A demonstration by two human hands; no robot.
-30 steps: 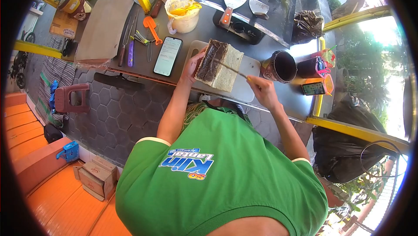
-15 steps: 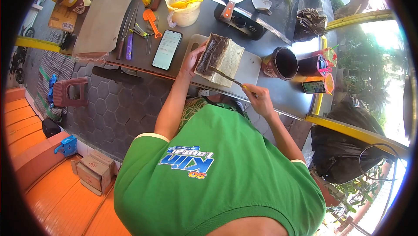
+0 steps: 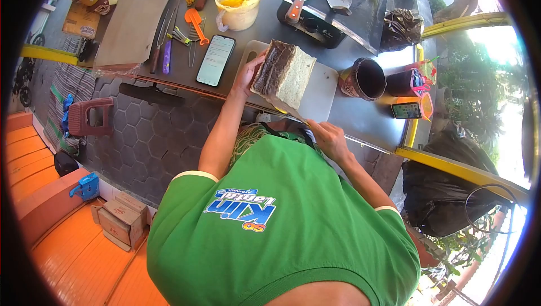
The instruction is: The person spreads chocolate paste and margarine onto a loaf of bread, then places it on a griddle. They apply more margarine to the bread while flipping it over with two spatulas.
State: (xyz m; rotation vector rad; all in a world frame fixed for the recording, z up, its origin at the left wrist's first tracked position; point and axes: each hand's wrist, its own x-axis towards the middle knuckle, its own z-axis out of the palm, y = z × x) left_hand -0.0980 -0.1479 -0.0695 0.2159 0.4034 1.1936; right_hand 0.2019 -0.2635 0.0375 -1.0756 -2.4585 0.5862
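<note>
A thick block of white bread point(image 3: 298, 78) has dark brown spread over its left face. My left hand point(image 3: 247, 76) is wrapped round the left side of the block and holds it tilted above a pale cutting board point(image 3: 325, 89). Its fingertips are partly hidden by the bread. In my right hand point(image 3: 330, 140) is a spreading knife point(image 3: 295, 114), its blade at the lower edge of the bread. Whether the blade touches the bread is hard to tell. To the right of the board stands a tub with a dark inside point(image 3: 367, 80).
Left of the board lie a phone point(image 3: 216, 60), an orange scoop point(image 3: 195, 24) and a purple-handled tool point(image 3: 167, 56). Behind are a tub of yellow spread point(image 3: 237, 6) and a griddle point(image 3: 352, 1) with two scrapers. Pink and orange cups point(image 3: 426, 107) stand at right, by a yellow frame.
My right hand has moved down and slightly left, bringing the knife from the spread-covered face to the bread's lower edge. The block has turned a little in my left hand.
</note>
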